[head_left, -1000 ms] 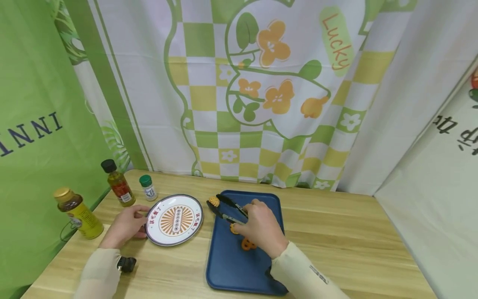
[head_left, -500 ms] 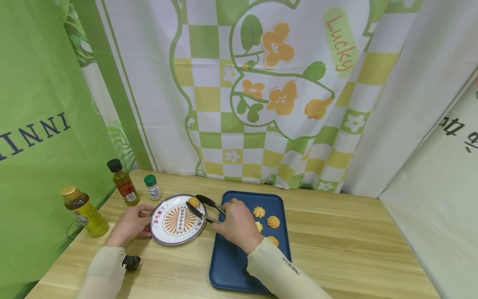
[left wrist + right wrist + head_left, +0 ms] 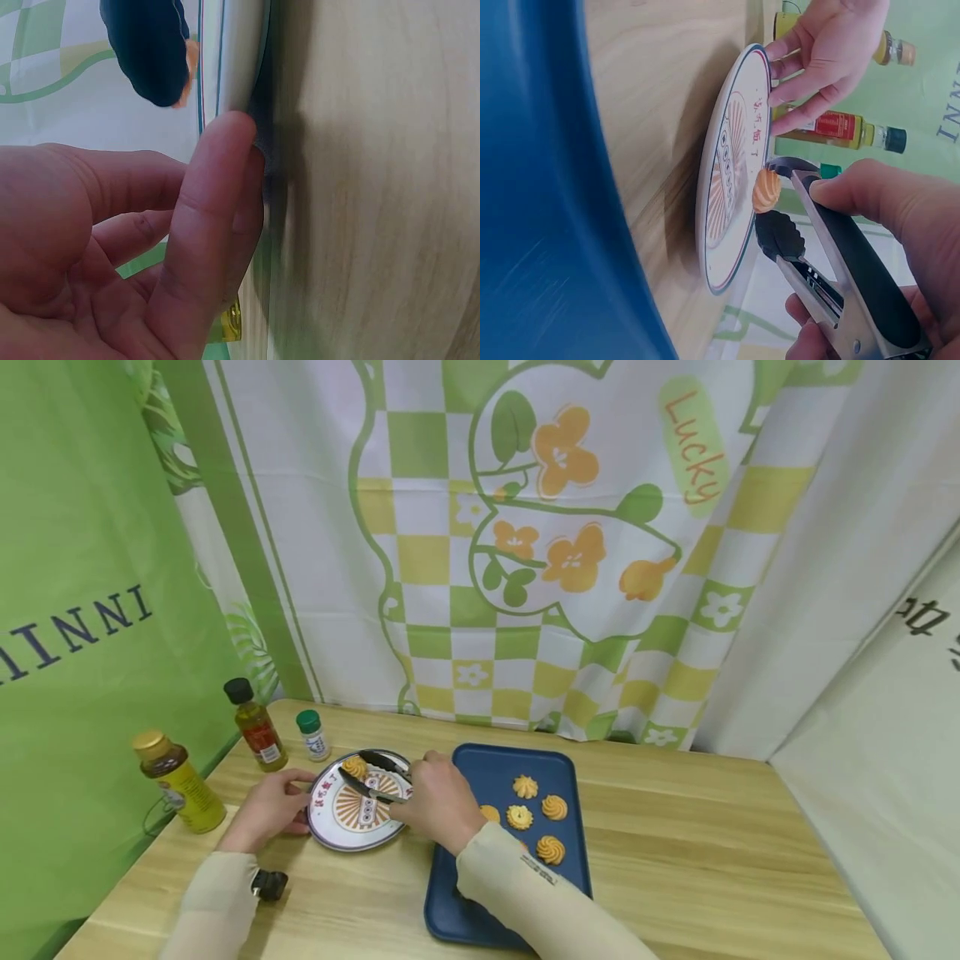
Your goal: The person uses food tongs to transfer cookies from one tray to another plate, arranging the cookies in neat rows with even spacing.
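Observation:
My right hand (image 3: 438, 802) grips kitchen tongs (image 3: 375, 791) with black tips and dark handles. Between the tips sits a swirled butter cookie (image 3: 766, 191), over the far left part of a white plate (image 3: 324, 814) with an orange sunburst print. Whether the cookie touches the plate I cannot tell. At the plate's left rim, my left hand (image 3: 270, 810) touches the edge with its fingertips, fingers spread and loosely bent; a fingertip (image 3: 232, 131) meets the rim in the left wrist view. Several more cookies (image 3: 554, 807) lie on a blue tray (image 3: 457, 910), partly hidden by my right arm.
Behind the left hand stand a green-capped shaker (image 3: 313, 737), a black-capped oil bottle (image 3: 258, 731) and a yellow bottle (image 3: 187, 793) with a gold cap. The wooden table (image 3: 690, 843) reaches right of the tray. Curtains (image 3: 510, 677) hang along the back.
My right hand has carried the cookie in the tongs leftward from the tray's edge to over the plate. More cookies on the tray have come into view. The left hand stays at the rim.

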{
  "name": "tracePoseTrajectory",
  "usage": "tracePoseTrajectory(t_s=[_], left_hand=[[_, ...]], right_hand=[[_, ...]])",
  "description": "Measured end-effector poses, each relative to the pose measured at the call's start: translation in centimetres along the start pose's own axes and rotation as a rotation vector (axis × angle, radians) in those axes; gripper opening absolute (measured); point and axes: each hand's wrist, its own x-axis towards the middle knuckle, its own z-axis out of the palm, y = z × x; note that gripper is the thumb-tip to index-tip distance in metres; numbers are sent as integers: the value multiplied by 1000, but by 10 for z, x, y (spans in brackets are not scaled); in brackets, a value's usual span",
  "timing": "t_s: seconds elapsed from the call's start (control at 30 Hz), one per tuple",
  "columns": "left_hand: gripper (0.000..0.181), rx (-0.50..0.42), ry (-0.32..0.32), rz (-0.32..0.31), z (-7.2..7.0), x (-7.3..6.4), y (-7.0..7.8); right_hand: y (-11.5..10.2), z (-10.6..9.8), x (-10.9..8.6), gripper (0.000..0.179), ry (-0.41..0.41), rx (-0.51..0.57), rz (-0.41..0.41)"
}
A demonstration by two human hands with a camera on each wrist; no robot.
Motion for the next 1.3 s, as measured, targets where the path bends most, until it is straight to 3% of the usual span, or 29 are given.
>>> tracePoseTrajectory(t_s=[0.83,1.3], left_hand=[[48,-11,-4,4,0,-2,4],[49,-2,-13,-5,-1,-2,2]], right_hand=[[-2,17,6,45,-10,-33,34],[2,4,-9,39,34,-8,20]])
